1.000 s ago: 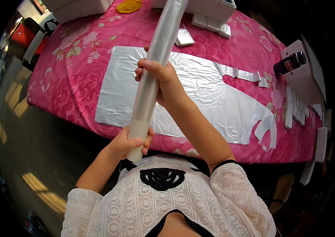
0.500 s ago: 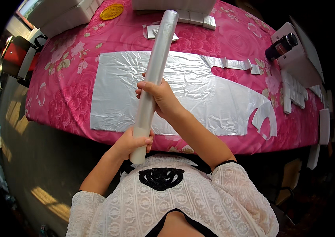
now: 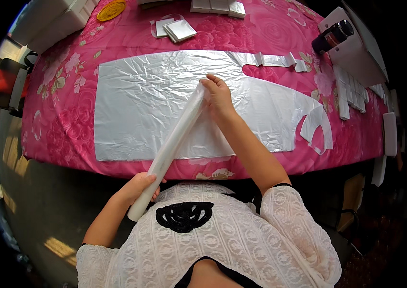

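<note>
Head view: we see the white roll (image 3: pixel 167 152) slanting from our left hand (image 3: pixel 138 188), fingers wrapped round its near end, up to our right hand (image 3: pixel 218 93) pinching its far end above the silver sheet (image 3: pixel 136 105) on the bench (image 3: pixel 69 72).

1. Your left hand (image 3: pixel 138 188) wraps its grip around the lower end of a long pale roll (image 3: pixel 170 150), at about 7 o'clock from the picture's centre.
2. Your right hand (image 3: pixel 218 96) pinches the roll's upper end, just above centre, over a large silver sheet (image 3: pixel 136 105).
3. The roll slants from 7 o'clock up toward 1 o'clock.
4. The sheet lies flat on the pink flowered worktop (image 3: pixel 131 38); its right part is cut into a curved outline.
5. Folded silver pieces (image 3: pixel 177 30) lie at 12 o'clock, a yellow disc (image 3: pixel 111 9) at 11 o'clock, white cards (image 3: pixel 345 91) at 2 o'clock.
</note>
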`<action>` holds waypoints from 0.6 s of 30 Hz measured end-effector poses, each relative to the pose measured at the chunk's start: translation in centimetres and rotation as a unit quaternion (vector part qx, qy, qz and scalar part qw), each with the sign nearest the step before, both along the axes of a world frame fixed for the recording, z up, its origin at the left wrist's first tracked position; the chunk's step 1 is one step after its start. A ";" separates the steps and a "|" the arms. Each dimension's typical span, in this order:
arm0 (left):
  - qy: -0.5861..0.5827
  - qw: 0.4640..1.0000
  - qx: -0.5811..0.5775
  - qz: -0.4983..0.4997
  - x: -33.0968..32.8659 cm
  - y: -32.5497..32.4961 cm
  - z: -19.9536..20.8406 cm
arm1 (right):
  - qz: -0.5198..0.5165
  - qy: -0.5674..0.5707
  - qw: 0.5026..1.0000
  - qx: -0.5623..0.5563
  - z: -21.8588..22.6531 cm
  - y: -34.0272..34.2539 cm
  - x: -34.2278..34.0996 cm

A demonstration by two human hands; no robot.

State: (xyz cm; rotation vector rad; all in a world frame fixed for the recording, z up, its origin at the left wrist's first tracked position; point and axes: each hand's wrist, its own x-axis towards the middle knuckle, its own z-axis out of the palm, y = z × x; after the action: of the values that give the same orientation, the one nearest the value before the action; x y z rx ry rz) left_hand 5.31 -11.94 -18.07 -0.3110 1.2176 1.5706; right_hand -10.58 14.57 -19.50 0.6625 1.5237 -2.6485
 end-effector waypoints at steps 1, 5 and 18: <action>0.002 1.000 -0.016 -0.003 0.8 -0.3 -0.3 | -0.001 0.017 0.999 0.027 -1.1 2.0 -1.0; 0.019 0.999 -0.034 0.010 1.9 -0.9 -1.1 | 0.180 -0.019 0.959 0.217 1.6 5.4 -1.0; 0.065 0.996 -0.062 0.009 2.5 -1.5 -0.2 | 0.345 0.016 0.889 0.300 1.7 4.1 -1.3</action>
State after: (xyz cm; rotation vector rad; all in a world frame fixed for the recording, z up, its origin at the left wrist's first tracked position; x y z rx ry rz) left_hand 7.77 -13.47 -18.27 -0.3043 1.4198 1.5538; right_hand -11.89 18.67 -17.85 0.0237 2.0962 -1.6734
